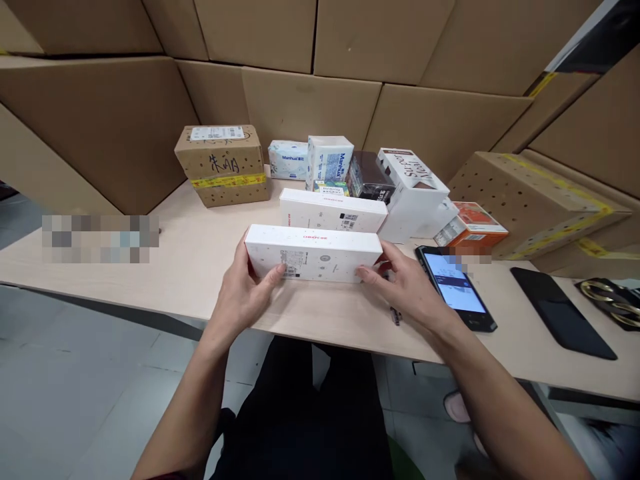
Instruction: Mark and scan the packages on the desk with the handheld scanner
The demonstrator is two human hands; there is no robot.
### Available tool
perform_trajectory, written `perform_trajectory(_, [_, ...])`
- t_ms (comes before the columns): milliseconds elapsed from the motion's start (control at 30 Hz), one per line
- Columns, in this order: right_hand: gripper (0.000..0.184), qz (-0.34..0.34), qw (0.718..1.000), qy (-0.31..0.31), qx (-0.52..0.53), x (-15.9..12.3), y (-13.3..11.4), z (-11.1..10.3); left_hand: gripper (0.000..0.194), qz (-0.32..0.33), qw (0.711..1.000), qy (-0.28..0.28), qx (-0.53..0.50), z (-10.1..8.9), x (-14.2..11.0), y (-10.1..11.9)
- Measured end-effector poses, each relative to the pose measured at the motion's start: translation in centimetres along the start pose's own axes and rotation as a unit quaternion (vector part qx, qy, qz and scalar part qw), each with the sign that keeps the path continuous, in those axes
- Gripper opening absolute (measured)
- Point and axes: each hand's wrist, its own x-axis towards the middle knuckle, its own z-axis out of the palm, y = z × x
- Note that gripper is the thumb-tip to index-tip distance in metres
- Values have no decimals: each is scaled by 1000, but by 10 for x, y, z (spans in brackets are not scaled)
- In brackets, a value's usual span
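A long white box [325,257] with red lettering on its top edge is gripped at both ends, over the near part of the table. My left hand [247,290] wraps its left end, thumb on the printed front face. Around the right end, my right hand [400,280] closes with its thumb on the same face. Just behind it stands a similar white box [320,212], partly hidden by the held one. A small dark item [395,316] lies under my right hand, mostly covered; I cannot make out what it is.
Along the back stand a taped brown carton [227,167], tissue packs [330,160], a dark box [370,175], a tall white box [413,190] and an orange box [473,225]. To the right lie a lit handheld device [457,283], a black phone [563,313] and gold-handled scissors [600,291]. Cardboard walls surround the table.
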Motion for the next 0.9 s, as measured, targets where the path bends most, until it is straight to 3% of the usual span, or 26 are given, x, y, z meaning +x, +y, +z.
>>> perform_trajectory(167, [48,14,1000,5,2,-1,-1,2,51,-26,988,29,149,-3,-2,10])
perform_trajectory(300, [53,17,1000,4,-2,-3,-1,2,49,-33,987,20,158,-3,-4,14])
perform_trajectory(500, [43,-4,999,24,-31,-5,1,0,45,-50,982,25,179,-4,-5,16])
perform_trajectory(733, [52,-3,997,9,72,-11,3,-4,51,-24,996,43,78,-5,-6,6])
perform_trajectory(900, [74,0,989,22,144,-17,5,-7,52,11,997,63,-47,-9,-10,-4])
